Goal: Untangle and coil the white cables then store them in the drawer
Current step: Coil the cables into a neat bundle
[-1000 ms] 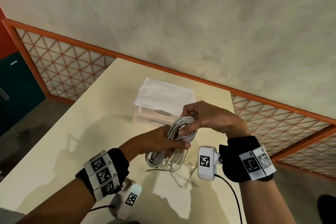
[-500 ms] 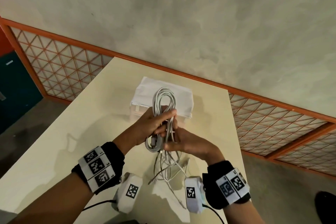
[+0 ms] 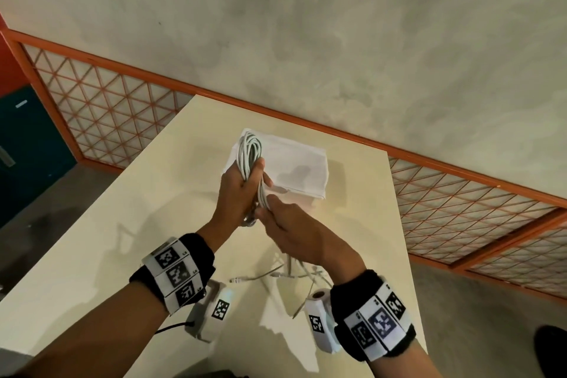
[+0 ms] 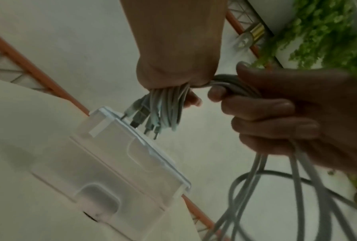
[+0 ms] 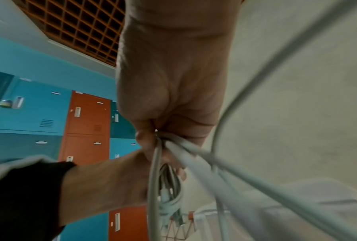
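A bundle of white cables (image 3: pixel 250 153) stands up as a narrow loop over the table, in front of the drawer box (image 3: pixel 303 163). My left hand (image 3: pixel 242 190) grips the bundle at its middle. Just below it, my right hand (image 3: pixel 282 218) grips the strands that hang down. Loose cable ends (image 3: pixel 270 275) trail on the table under my right wrist. In the left wrist view, plugs (image 4: pixel 144 119) hang from my left hand (image 4: pixel 173 70) above the translucent drawer box (image 4: pixel 121 163), and my right hand (image 4: pixel 286 114) holds the strands. The right wrist view shows my right hand (image 5: pixel 169 101) clamped on the cables (image 5: pixel 158 156).
The cream table (image 3: pixel 122 224) reaches from me to the box; its far edge meets an orange lattice railing (image 3: pixel 107 107). A white sheet covers the box top. Blue and orange lockers (image 5: pixel 86 122) stand to the left. Bare concrete floor lies beyond the railing.
My left hand has lifted the coil up in front of the box. My right hand went from above the coil to below it and has closed in under the left hand.
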The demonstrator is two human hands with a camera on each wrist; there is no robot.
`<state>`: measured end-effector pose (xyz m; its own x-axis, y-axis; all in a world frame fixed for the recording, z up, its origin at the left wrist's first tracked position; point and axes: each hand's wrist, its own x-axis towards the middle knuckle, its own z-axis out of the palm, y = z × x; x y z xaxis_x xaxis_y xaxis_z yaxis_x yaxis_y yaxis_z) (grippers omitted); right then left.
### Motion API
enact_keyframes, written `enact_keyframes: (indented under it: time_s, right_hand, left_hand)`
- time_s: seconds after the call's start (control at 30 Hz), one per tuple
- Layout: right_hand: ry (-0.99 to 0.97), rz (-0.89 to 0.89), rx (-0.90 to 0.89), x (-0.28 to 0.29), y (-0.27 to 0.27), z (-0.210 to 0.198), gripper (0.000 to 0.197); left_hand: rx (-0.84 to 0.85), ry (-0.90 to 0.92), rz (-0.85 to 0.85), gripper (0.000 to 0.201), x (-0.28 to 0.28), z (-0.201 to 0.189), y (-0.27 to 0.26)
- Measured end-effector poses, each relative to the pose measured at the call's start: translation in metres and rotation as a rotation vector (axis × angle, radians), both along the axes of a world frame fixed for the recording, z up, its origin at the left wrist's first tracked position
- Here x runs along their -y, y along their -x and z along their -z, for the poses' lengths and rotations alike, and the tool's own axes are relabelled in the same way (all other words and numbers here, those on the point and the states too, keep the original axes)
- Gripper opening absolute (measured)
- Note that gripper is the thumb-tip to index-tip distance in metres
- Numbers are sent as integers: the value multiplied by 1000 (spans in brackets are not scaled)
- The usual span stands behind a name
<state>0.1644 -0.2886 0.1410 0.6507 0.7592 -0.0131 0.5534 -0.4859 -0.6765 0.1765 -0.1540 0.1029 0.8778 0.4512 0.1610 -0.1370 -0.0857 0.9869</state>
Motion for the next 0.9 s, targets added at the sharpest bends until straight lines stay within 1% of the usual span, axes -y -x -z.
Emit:
enact_keyframes:
  time_s: [0.03, 0.13, 0.17, 0.3, 0.37, 0.47, 0.57, 0.6, 0.67, 0.73, 0.77, 0.8, 0.9]
  right_hand:
    - [8, -26, 4, -4, 2, 1, 26]
    - [57, -24, 30, -12, 9, 10, 52]
    - [61, -3, 45, -13, 12, 11, 56]
    - [-59, 32, 38, -14, 14, 8, 55]
    - [-44, 18, 74, -13, 13, 2, 57]
    - [61, -18, 148, -13, 6, 8, 62]
    - [209, -66, 266, -15, 3, 18, 75]
    - [277, -65, 310, -16, 3, 18, 76]
    - [382, -35, 341, -15, 7, 10, 70]
    - [439, -37, 338, -15, 11, 4, 65]
    - [442, -48, 316, -14, 12, 3, 66]
    - [421, -64, 265, -13, 10, 7, 70]
    - [374, -125, 73, -8, 9, 13, 95]
  left_hand:
    - [-14, 75, 2, 39, -1, -1, -1]
    - [-52, 309, -2, 32, -3, -7, -5]
    - [-60, 369, -10, 29, -4, -10, -6]
    - [-74, 581, -45, 24, -6, -19, -11]
    - [-74, 617, -62, 25, -6, -21, -11]
    - [-95, 611, -86, 25, -3, -18, -11]
    - [-137, 642, -66, 25, -1, -17, -9]
    - [-161, 641, -70, 26, -1, -17, -9]
    - [-201, 611, -100, 31, 1, -14, -8]
    - [-186, 625, -119, 33, 2, -11, -9]
    - [-165, 653, -122, 34, 3, -11, -9]
    - [-145, 682, -128, 34, 3, -9, -10]
    - [-93, 749, -166, 34, 2, -7, -11]
